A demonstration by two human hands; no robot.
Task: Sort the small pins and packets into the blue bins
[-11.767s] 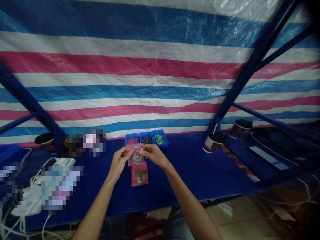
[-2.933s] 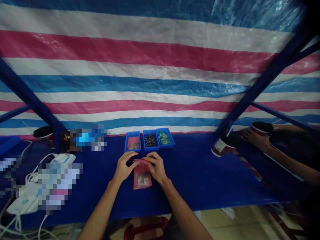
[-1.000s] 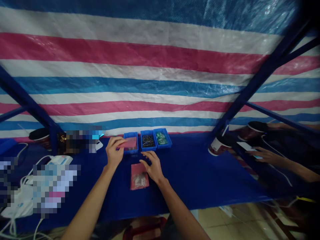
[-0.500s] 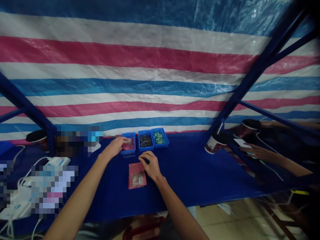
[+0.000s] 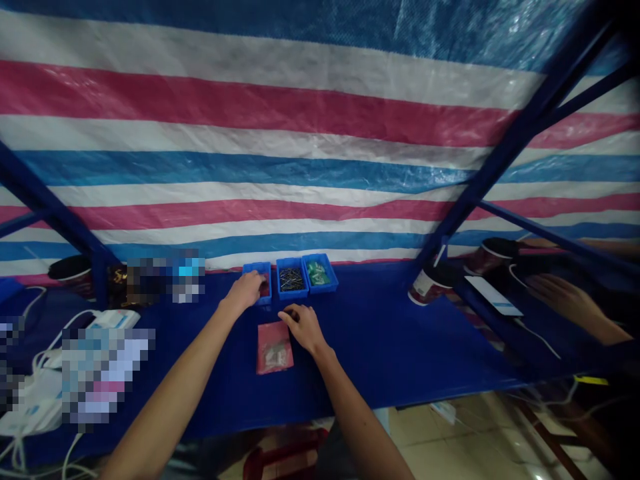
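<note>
A blue bin (image 5: 270, 283) with reddish contents stands at the left of a row of three. My left hand (image 5: 246, 291) is over it, fingers bent down inside and partly hidden, so what they grip does not show. Flat on the table below the bins lies a pink plastic bag (image 5: 273, 333) with a clear, greyish patch at its lower part. At the bag's upper right corner is my right hand (image 5: 303, 327), thumb and forefinger curled together. Anything between those fingertips is too small to make out.
The middle bin (image 5: 293, 294) holds dark screws or nails; the right bin (image 5: 320, 290) holds green and whitish small pieces. A lidded cup (image 5: 424, 288) stands to the right, near a phone (image 5: 493, 295) and another person's hand (image 5: 565, 297). White power strips (image 5: 37, 403) lie left.
My left hand has shifted right and deeper over the left bin. My right hand stays almost in place by the pink bag. The other person's hand has drawn back from the phone.
</note>
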